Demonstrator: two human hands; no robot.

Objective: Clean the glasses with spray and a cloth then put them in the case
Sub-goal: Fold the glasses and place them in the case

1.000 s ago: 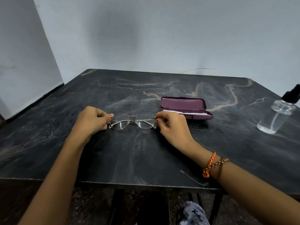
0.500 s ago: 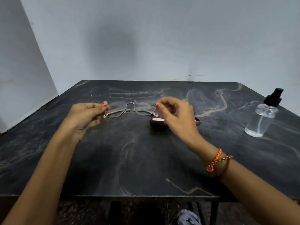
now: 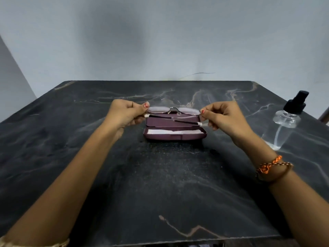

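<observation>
Fingers (image 3: 145,105) gripping glasses (image 3: 173,111), case (image 3: 175,134) below, bottle (image 3: 284,122) right

occlusion: glasses (image 3: 173,111) outer frame ends covered by left hand (image 3: 124,114) and right hand (image 3: 224,118) fingers | case (image 3: 175,135) lid partly behind folded temples | spray bottle (image 3: 286,122) base behind right forearm | bench (image 3: 160,175) left, right, near edges cut by frame | lenses blurred, cleanliness unreadable
</observation>
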